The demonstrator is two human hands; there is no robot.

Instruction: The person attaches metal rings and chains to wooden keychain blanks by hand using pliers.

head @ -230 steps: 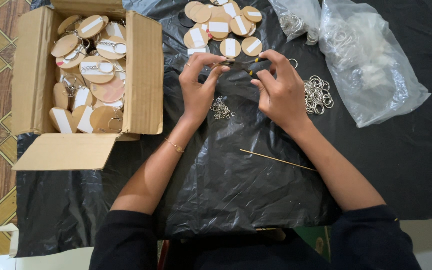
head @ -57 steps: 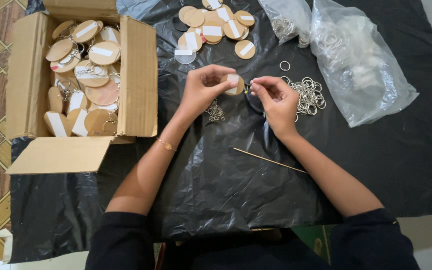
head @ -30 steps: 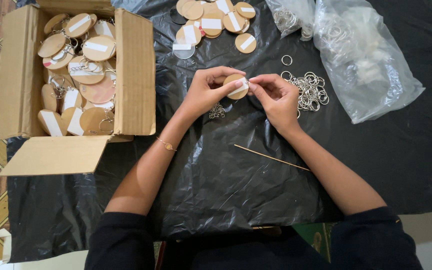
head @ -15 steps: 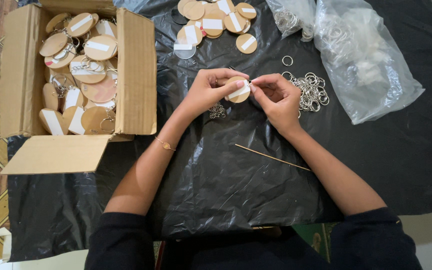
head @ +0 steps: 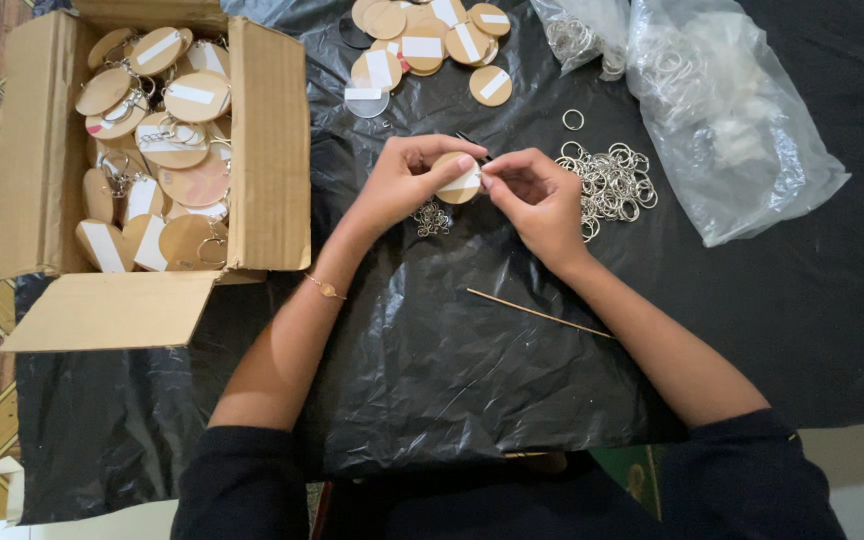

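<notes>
Above the black-covered desk (head: 752, 330), the left hand (head: 402, 185) pinches a round wooden disc (head: 459, 185) steady by its edge while the right hand (head: 537, 200) closes fingertips on its rim, beside loose metal rings (head: 612, 185).

Dark navy sleeves are pushed up to the elbows, and a thin gold chain bracelet (head: 326, 289) is worn on the left wrist.
</notes>
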